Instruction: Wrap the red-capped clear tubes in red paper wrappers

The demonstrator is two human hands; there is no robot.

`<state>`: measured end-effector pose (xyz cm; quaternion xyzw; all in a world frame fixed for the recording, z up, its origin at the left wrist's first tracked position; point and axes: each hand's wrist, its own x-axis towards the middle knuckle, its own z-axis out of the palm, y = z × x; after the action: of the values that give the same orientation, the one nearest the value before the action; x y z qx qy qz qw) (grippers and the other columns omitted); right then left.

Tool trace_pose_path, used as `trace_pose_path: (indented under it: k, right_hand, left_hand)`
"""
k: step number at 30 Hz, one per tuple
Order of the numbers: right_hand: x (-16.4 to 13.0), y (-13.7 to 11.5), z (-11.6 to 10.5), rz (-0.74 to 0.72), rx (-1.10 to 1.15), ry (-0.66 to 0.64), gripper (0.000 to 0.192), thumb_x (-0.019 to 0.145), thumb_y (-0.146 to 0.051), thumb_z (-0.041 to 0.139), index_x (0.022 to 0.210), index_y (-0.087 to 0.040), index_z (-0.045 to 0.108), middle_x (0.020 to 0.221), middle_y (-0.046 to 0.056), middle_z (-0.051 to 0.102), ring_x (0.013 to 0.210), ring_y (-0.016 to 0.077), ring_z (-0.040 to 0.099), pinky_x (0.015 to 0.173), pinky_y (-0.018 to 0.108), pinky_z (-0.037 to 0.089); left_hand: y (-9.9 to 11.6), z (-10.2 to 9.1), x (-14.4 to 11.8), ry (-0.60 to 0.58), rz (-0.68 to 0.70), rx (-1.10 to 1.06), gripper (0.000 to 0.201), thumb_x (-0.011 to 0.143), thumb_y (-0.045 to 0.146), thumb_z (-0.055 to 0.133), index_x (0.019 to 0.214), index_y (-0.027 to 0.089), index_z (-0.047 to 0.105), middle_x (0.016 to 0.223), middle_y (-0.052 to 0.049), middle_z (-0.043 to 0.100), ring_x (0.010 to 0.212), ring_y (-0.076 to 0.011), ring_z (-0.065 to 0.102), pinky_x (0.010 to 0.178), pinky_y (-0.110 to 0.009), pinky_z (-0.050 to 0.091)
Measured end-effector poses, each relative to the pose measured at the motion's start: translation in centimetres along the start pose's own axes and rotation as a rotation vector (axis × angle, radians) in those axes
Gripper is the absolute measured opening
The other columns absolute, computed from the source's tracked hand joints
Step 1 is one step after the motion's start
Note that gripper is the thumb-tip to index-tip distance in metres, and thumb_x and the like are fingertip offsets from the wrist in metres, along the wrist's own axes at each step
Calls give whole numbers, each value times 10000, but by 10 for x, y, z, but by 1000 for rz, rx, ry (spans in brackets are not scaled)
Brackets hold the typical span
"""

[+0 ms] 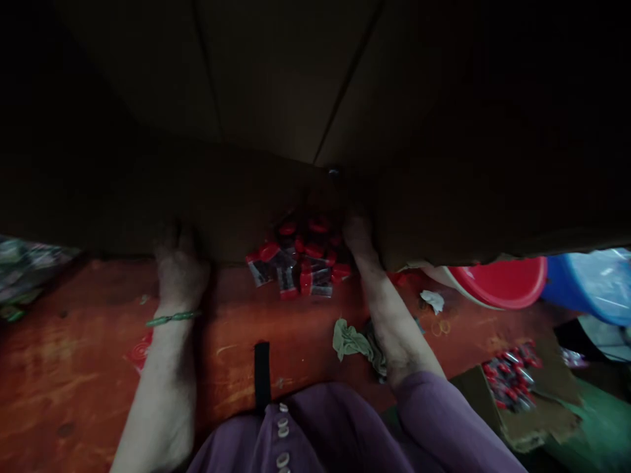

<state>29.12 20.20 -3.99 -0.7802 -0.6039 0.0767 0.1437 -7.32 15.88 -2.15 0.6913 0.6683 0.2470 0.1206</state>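
A large dark cardboard box (276, 98) fills the upper half of the view, its seams running down to the red-brown table. Below its shadowed edge lies a loose pile of small clear containers with red caps (300, 259). My left hand (181, 272), a green bracelet at its wrist, rests at the box's lower edge left of the pile. Its fingers point forward, slightly apart in shadow, with nothing seen in them. My right hand (357, 233) reaches into the shadow at the pile's right side. Darkness hides its fingers, and whether it holds anything is unclear.
A green cloth (351, 341) lies by my right forearm, with a crumpled white scrap (432, 301) beyond it. At right stand a red basin (505, 282), a blue tub (572, 289) and an open carton (480, 394) of red-capped containers. Plastic-wrapped items (29, 272) sit far left.
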Motion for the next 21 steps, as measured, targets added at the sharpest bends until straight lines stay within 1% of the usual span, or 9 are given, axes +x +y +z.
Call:
trace_pose_path:
  k: [2,5,9,12,14,16,18,19,21]
  right_hand:
    - [-6,-5,-2,-3,90,-10,566,848,-6,364,1356,-91,599,1422,200,581,1369,313,517,1170,515,384]
    - [-13,-11,-7,17,195,-35,582,831,-6,384,1359,-117,605,1433,156,586,1390,284,503,1202,480,363]
    - [-27,-10,-26,55,375,-75,487,909,-117,393,1327,-203,629,1329,71,675,1315,229,579,1185,431,398]
    - [-48,-7,-45,99,483,29,432,955,-238,382,1307,-206,630,1316,68,681,1291,224,595,1169,418,409]
    - [-68,-11,-54,133,581,98,394,943,-291,411,1248,-219,651,1323,63,674,1293,224,589,1164,415,413]
    - [-91,-22,-57,208,768,100,325,930,-384,457,1129,-253,677,1255,53,704,1217,229,633,1101,420,478]
    - [-113,-39,-55,293,1060,22,316,908,-516,503,1004,-273,680,1133,56,736,1064,234,691,945,413,574]
    - [-122,-49,-52,330,1221,-35,341,888,-572,529,965,-275,678,1089,58,742,1005,234,705,859,400,601]
    - [-135,-69,-45,433,1484,-199,414,843,-659,566,919,-268,680,985,65,750,906,235,718,712,377,613]
  left_hand:
    - [0,-1,-2,28,-3,-12,592,839,208,453,1426,228,529,1589,-85,401,1473,-355,360,1215,-554,340]
    - [-1,-2,-2,31,-38,-52,602,813,222,487,1386,391,560,1565,70,437,1436,-321,433,1189,-545,401]
    - [-4,-9,3,50,-62,-64,691,713,196,541,1367,415,589,1535,99,469,1363,-375,506,1151,-598,435]
    - [1,-20,6,86,-78,-110,633,714,182,544,1277,451,648,1420,157,579,1301,-366,567,1120,-573,472]
    - [17,-28,5,167,-152,-304,478,754,207,578,1132,461,720,1251,185,685,1209,-327,639,1085,-523,514]
    - [44,-33,0,237,-265,-572,317,754,244,668,983,443,764,1079,169,750,1119,-290,688,1044,-471,551]
    - [78,-32,-7,193,-302,-722,253,740,246,733,915,425,772,982,133,769,1069,-256,705,1016,-435,570]
    - [96,-28,-12,127,-247,-768,248,756,235,730,918,418,770,980,118,770,1059,-237,706,1023,-423,566]
    - [130,-15,-22,-34,-80,-886,236,815,212,672,952,384,760,1095,82,753,1121,-213,685,1060,-408,547]
